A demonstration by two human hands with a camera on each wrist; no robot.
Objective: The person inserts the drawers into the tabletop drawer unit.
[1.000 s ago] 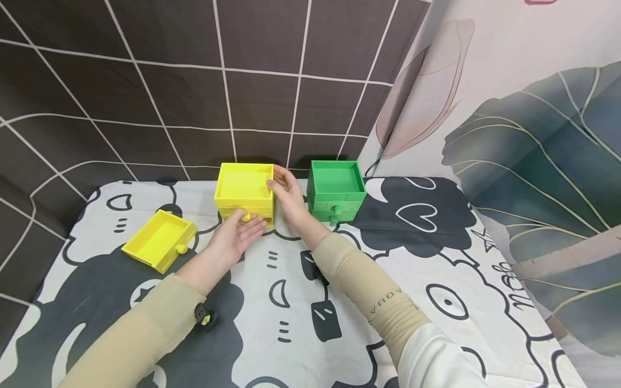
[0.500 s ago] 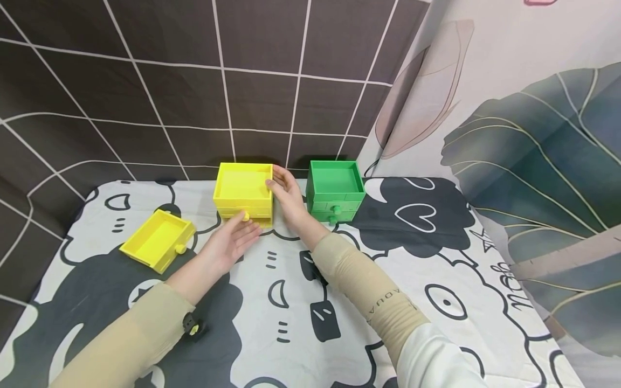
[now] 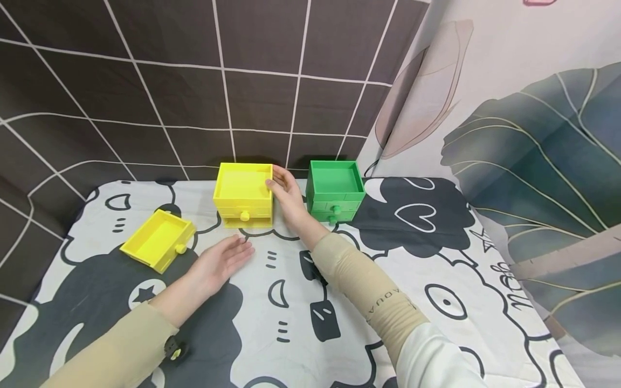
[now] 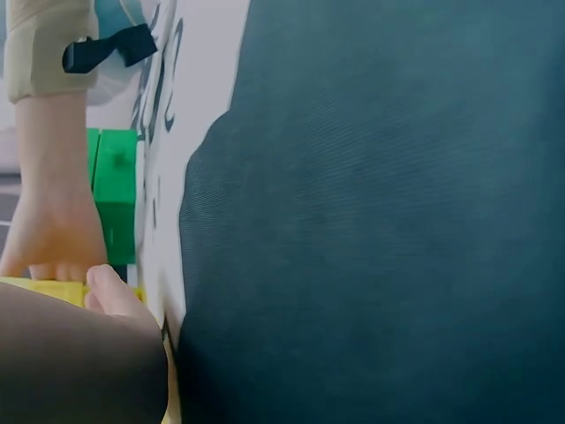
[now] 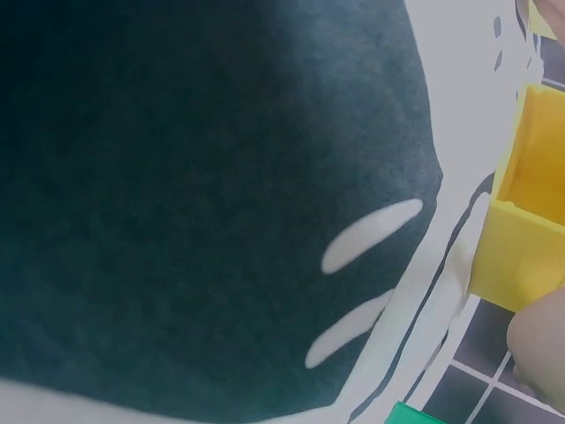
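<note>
A small yellow drawer cabinet (image 3: 242, 186) with a shallow tray top stands against the dark wall, one round knob (image 3: 245, 215) on its front. My right hand (image 3: 289, 202) holds its right side, thumb over the top rim and fingers along the outer wall. In the right wrist view, an open hollow shows in the yellow cabinet (image 5: 508, 256) beside part of that hand (image 5: 540, 349). My left hand (image 3: 220, 262) is apart from the cabinet, just in front of it, palm turned inward with nothing in it. A separate yellow drawer (image 3: 155, 240) with a knob lies to the left.
A green drawer cabinet (image 3: 336, 188) with knobs stands right of the yellow one. Both are at the back edge of a table covered by a cartoon-print cloth (image 3: 388, 285). A dark gridded wall cloth (image 3: 262, 102) rises directly behind, and a leaf-print curtain (image 3: 548, 156) hangs at right.
My left hand has come off the yellow cabinet's knob and drawn back toward me, to the lower left, uncovering the front. My right hand and the cabinet stay nearly still.
</note>
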